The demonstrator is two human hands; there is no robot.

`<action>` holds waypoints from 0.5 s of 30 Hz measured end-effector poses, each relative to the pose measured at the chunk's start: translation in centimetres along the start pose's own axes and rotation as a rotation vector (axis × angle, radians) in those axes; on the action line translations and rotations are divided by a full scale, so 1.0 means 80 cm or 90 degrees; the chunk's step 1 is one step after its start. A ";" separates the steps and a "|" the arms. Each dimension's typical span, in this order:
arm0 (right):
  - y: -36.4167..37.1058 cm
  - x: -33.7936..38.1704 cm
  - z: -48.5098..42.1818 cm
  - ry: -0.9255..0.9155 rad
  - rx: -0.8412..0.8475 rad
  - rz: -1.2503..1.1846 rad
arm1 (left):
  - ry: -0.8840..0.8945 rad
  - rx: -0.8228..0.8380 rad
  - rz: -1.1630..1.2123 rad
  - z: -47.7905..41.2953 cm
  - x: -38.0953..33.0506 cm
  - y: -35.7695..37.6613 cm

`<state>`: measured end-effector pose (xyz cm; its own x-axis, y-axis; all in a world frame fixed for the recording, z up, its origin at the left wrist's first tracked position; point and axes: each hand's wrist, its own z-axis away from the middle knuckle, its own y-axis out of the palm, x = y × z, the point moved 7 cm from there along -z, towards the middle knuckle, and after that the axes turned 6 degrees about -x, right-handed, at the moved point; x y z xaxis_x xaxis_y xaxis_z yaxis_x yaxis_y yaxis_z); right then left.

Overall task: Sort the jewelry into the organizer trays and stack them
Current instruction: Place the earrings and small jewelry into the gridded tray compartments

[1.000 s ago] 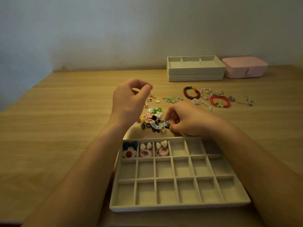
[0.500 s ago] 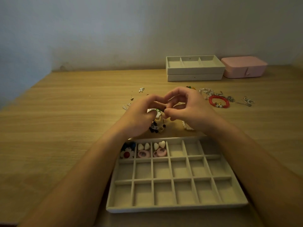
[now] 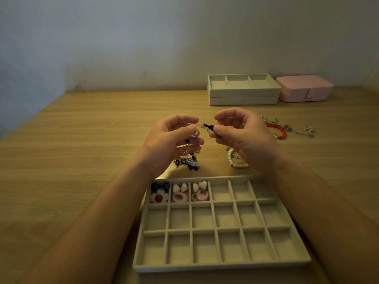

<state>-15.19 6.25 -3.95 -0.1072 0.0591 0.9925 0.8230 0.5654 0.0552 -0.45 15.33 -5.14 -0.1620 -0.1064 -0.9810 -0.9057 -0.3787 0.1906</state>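
Pale wall behind; wooden bench (image 3: 82,160) viewed from above in dim light. Both hands are raised over the bench, just beyond the far edge of the gridded tray (image 3: 221,267). A small jewelry piece (image 3: 207,127), made of a thin gold-coloured chain, a black part and a green bead, is held between them, off the surface. Its chain end is pinched by the left hand (image 3: 168,144), whose fingers (image 3: 185,120) are curled; a dark bead and a silvery bit are also seen inside that curl. Its black end is pinched by the right hand (image 3: 244,134) between thumb and forefinger, the other fingers bent inward.

Three compartments of the tray are filled, the far row's leftmost three: flower earrings (image 3: 159,195), then two sets of heart and pink hoop earrings (image 3: 180,193). A heap of charms (image 3: 188,160) and a pearl bracelet (image 3: 235,161) are noted on the bench under the hands. A red bracelet (image 3: 280,132) and silver chains (image 3: 307,132) lie further right. Two stacked trays (image 3: 244,94) are set by the wall, a pink box (image 3: 303,89) just beside them.
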 end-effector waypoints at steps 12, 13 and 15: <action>0.018 0.008 0.007 -0.016 0.060 0.138 | -0.032 0.112 0.088 0.007 -0.006 0.011; 0.022 0.010 0.009 -0.015 0.075 0.120 | -0.036 0.131 0.099 0.008 -0.006 0.014; 0.026 0.013 0.013 -0.043 0.089 0.147 | -0.043 0.160 0.105 0.010 -0.007 0.018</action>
<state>-14.20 8.35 -2.88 0.0333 0.2525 0.9670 0.7456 0.6381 -0.1923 -2.01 15.59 -4.35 -0.3336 -0.0831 -0.9390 -0.9320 -0.1204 0.3418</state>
